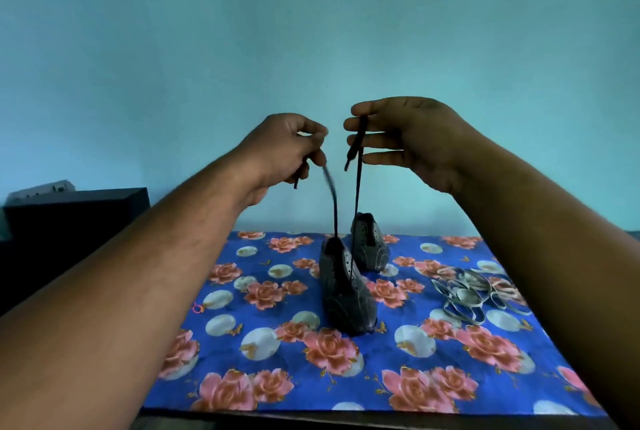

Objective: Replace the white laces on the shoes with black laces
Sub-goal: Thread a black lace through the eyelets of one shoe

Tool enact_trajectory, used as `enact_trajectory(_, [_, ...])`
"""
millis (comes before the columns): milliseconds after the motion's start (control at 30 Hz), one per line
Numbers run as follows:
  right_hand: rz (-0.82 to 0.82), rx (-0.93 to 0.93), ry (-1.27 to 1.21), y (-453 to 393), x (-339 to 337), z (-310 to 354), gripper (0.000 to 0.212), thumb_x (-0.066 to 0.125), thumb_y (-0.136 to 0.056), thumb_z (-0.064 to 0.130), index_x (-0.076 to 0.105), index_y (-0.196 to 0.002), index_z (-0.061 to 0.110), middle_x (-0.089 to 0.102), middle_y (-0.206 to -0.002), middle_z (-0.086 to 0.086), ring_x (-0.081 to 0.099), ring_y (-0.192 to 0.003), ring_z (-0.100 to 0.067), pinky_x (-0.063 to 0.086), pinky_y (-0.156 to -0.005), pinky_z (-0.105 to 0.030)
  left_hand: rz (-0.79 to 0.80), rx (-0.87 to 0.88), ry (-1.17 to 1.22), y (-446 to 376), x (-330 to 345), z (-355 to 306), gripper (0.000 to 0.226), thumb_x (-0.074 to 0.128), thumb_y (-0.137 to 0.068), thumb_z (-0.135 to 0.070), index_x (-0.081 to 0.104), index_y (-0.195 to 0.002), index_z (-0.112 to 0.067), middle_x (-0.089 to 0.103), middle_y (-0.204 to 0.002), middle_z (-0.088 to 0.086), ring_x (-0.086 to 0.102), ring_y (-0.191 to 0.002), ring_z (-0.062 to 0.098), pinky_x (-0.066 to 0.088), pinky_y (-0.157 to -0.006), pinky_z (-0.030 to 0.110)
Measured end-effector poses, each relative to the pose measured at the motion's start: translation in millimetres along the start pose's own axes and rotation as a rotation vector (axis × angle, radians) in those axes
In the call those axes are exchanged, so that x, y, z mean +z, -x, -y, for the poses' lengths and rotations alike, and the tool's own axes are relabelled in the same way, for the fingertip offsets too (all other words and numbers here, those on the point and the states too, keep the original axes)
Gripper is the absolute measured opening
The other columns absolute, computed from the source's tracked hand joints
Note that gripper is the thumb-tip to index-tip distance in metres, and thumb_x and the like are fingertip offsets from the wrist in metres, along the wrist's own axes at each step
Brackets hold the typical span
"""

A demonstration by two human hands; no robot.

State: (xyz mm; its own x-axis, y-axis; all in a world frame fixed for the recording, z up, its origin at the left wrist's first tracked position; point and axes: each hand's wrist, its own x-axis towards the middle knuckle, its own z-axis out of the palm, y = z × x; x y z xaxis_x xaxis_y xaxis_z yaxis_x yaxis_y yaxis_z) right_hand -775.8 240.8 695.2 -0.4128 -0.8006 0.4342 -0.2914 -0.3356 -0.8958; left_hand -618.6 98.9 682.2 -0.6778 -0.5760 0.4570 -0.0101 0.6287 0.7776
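The left hand point(287, 149) and the right hand point(408, 138) each pinch one end of the black lace point(356, 201), pulled up from the near shoe point(344, 291), while the far shoe point(369, 242) at twelve o'clock seems unlaced and the white laces point(474, 291) lie at three o'clock.

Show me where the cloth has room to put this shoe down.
Free: the near cloth in front of the near shoe, and the patch on its left. Crowded: right side, where the white laces lie heaped, and behind, by the far shoe.
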Motion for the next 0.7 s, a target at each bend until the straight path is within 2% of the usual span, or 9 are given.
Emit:
enact_trajectory(100, [-0.021,-0.043,0.066,1,3,8,0.023,0.056,-0.101,0.008,0.070,-0.119,0.011,0.077,-0.109,-0.003,0.075,-0.102,-0.022,0.058,-0.095,-0.045,-0.063,0.054,0.073,2,0,-15,0.014,0.055,-0.104,-0.019,0.066,-0.113,-0.018,0.076,-0.083,0.001,0.058,-0.062,0.014,0.045,-0.056,0.028])
enact_trajectory(200, [-0.061,-0.109,0.165,3,6,15,0.019,0.061,-0.100,0.010,0.071,-0.116,0.013,0.078,-0.104,-0.002,0.076,-0.094,-0.021,0.060,-0.088,-0.041,-0.061,0.109,0.205,5,-2,-27,0.017,0.055,-0.104,-0.018,0.071,-0.109,-0.014,0.078,-0.097,0.003,0.067,-0.074,0.015,0.051,-0.062,0.026])
enact_trajectory(267, [-0.114,-0.163,0.224,4,10,19,0.014,0.063,-0.099,0.014,0.074,-0.108,0.014,0.079,-0.097,-0.002,0.076,-0.080,-0.020,0.059,-0.077,-0.038,-0.024,0.098,0.312,7,-5,-31,0.023,0.051,-0.104,-0.016,0.073,-0.111,-0.012,0.078,-0.103,0.004,0.073,-0.085,0.018,0.054,-0.069,0.027])
enact_trajectory(333, [-0.184,-0.210,0.259,5,12,23,0.012,0.066,-0.098,0.020,0.076,-0.098,0.015,0.077,-0.087,-0.001,0.065,-0.061,-0.017,0.054,-0.065,-0.030,0.036,0.079,0.375,9,-9,-33,0.032,0.044,-0.101,-0.009,0.073,-0.115,-0.012,0.078,-0.108,0.004,0.075,-0.091,0.024,0.055,-0.068,0.029])
enact_trajectory(433, [-0.249,-0.267,0.348,4,14,26,0.017,0.072,-0.093,0.034,0.079,-0.091,0.019,0.067,-0.072,0.001,0.048,-0.054,-0.012,0.045,-0.055,-0.023,0.030,0.104,0.299,12,-11,-33,0.031,0.051,-0.099,-0.004,0.072,-0.118,-0.017,0.078,-0.109,-0.002,0.077,-0.086,0.024,0.053,-0.058,0.026])
enact_trajectory(533, [-0.251,-0.305,0.365,3,18,28,0.017,0.075,-0.091,0.035,0.080,-0.091,0.019,0.072,-0.081,-0.002,0.050,-0.056,-0.005,0.045,-0.058,-0.021,-0.050,0.141,0.258,11,-10,-37,0.018,0.069,-0.096,-0.018,0.074,-0.114,-0.018,0.079,-0.101,-0.002,0.075,-0.075,0.022,0.049,-0.054,0.024])
enact_trajectory(600, [-0.259,-0.318,0.377,3,20,30,0.018,0.075,-0.091,0.035,0.080,-0.092,0.017,0.070,-0.072,0.011,0.053,-0.055,0.005,0.045,-0.062,-0.018,-0.130,0.218,0.197,9,-10,-40,0.018,0.070,-0.096,-0.029,0.076,-0.109,-0.017,0.079,-0.091,-0.001,0.070,-0.063,0.020,0.046,-0.051,0.023])
enact_trajectory(700, [-0.266,-0.338,0.406,2,21,35,0.021,0.073,-0.093,0.036,0.079,-0.091,0.016,0.061,-0.059,0.024,0.054,-0.056,0.009,0.044,-0.064,-0.018,-0.265,0.351,0.056,4,-7,-43,0.022,0.066,-0.099,-0.035,0.077,-0.101,-0.017,0.072,-0.074,-0.003,0.058,-0.050,0.017,0.042,-0.048,0.020])
